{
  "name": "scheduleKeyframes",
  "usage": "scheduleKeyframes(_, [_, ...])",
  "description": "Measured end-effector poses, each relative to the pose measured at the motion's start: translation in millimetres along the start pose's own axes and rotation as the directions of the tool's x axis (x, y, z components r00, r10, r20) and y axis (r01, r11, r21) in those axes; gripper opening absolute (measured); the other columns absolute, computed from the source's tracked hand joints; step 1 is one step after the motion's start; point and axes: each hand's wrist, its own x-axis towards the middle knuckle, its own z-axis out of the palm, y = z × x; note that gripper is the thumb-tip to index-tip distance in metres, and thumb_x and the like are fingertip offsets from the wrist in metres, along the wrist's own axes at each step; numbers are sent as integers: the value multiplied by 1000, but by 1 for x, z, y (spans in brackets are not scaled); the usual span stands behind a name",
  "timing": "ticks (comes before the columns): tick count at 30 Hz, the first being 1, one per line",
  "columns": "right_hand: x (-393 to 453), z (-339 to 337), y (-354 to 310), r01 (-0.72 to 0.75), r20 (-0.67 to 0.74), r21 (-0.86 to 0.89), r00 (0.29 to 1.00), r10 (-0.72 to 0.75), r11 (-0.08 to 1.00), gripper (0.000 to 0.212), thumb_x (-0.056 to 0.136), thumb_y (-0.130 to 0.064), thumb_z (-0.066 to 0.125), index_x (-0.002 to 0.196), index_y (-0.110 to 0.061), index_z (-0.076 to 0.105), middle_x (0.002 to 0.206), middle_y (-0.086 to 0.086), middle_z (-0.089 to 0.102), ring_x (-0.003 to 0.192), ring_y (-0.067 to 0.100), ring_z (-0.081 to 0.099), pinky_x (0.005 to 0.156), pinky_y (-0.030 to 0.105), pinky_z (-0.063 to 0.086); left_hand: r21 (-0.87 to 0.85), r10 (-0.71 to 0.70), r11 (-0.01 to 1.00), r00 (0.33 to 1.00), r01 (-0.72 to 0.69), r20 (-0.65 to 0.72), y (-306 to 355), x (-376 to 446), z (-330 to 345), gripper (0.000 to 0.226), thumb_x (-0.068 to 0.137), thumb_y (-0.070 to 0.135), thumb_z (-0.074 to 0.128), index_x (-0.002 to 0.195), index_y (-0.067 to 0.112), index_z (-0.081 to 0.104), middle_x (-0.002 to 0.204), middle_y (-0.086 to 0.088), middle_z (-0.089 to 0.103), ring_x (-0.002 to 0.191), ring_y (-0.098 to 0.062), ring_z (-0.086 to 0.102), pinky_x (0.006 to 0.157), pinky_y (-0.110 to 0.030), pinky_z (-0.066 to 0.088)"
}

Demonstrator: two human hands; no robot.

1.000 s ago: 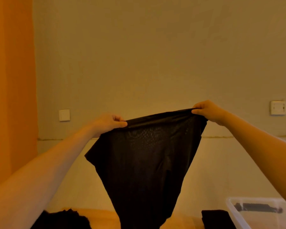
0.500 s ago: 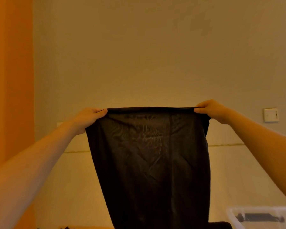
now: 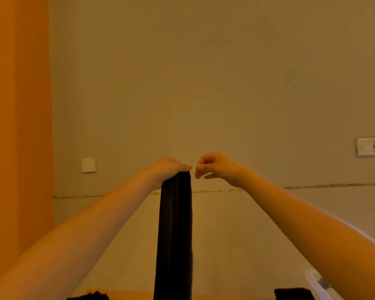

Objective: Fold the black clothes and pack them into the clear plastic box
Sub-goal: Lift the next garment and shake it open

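A black garment (image 3: 174, 234) hangs as a long narrow strip at mid-frame, doubled lengthwise. My left hand (image 3: 169, 167) grips its top edge, raised out in front of me. My right hand (image 3: 212, 166) sits just to the right of that edge with fingers curled; a small gap separates it from the cloth and it holds nothing. Only a corner of the clear plastic box (image 3: 316, 280) shows at the bottom right, below my right forearm. Another black piece (image 3: 290, 294) lies left of the box.
A dark clothing heap (image 3: 89, 296) peeks in at the bottom left on a wooden surface (image 3: 128, 294). A plain wall fills the view, with a switch plate (image 3: 88, 165) on the left, another (image 3: 366, 146) on the right, and an orange wall (image 3: 17, 126) at far left.
The garment was spread wide between both hands; now the hands have come together, the cloth hangs doubled from my left hand, and my right hand has let go.
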Motion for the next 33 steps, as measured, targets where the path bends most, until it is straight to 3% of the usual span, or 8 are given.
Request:
scheduleKeyframes(5, [8, 19, 8, -62, 109, 89, 993, 52, 994, 18, 88, -13, 62, 104, -14, 54, 103, 5, 62, 99, 19, 60, 93, 36, 46, -115, 16, 993, 997, -7, 74, -7, -3, -1, 23, 84, 20, 69, 65, 12, 59, 57, 1, 58, 49, -8, 57, 46, -18, 45])
scheduleKeyframes(11, [10, 18, 12, -4, -4, -2, 1000, 4, 1000, 20, 89, -9, 59, 69, -13, 62, 64, -3, 62, 60, 2, 60, 64, 16, 51, -112, 36, 994, 988, -20, 147, -16, -4, -10, 6, 88, 14, 62, 91, 11, 67, 81, -3, 67, 74, -12, 63, 65, -21, 53])
scheduleKeyframes(14, [7, 13, 12, 23, -96, 33, 995, -20, 999, 19, 89, -10, 59, 70, -11, 64, 53, -6, 62, 50, 1, 59, 61, 17, 53, -73, 28, 997, 987, -17, 159, -23, -7, -14, 11, 90, 15, 60, 85, 13, 69, 65, 9, 67, 66, -8, 61, 62, -19, 49])
scheduleKeyframes(18, [3, 15, 12, -20, 33, 113, 999, 17, 993, 7, 90, -17, 57, 92, -13, 63, 84, 0, 68, 77, 10, 65, 77, 25, 52, -159, 44, 987, 997, -33, 63, -29, -7, -7, 16, 92, 19, 57, 80, 14, 66, 62, 4, 59, 61, -10, 57, 58, -21, 47])
scheduleKeyframes(21, [6, 33, 17, -82, 168, 26, 983, 77, 996, 28, 87, -16, 62, 113, -7, 59, 109, 8, 64, 103, 20, 61, 89, 31, 49, -199, 74, 979, 992, -53, 101, -23, -6, -1, 15, 94, 17, 54, 82, 13, 62, 72, -1, 61, 63, -11, 60, 58, -21, 50])
scheduleKeyframes(25, [8, 37, 16, -41, 67, 80, 997, 36, 996, 5, 84, -11, 66, 84, -7, 63, 80, 4, 62, 78, 13, 61, 75, 22, 51, -170, 68, 984, 989, -44, 135, -21, -4, -10, 10, 92, 15, 57, 83, 13, 61, 76, -2, 62, 68, -12, 59, 64, -23, 50])
scheduleKeyframes(27, [8, 34, 15, -9, 11, 57, 1000, 8, 998, 14, 82, -11, 68, 71, -13, 60, 69, -1, 59, 65, 6, 57, 65, 16, 49, -150, 43, 988, 987, -20, 152, -25, -4, -16, 8, 91, 16, 58, 85, 12, 63, 78, -4, 63, 72, -14, 60, 68, -26, 50])
scheduleKeyframes(33, [9, 36, 11, 39, 11, -63, 999, -38, 997, 19, 78, -10, 73, 70, -18, 57, 67, -4, 57, 62, 4, 53, 57, 11, 43, -75, 30, 997, 993, -22, 113, -30, -5, -16, 9, 87, 12, 63, 80, 12, 69, 78, -3, 67, 74, -14, 63, 70, -24, 52])
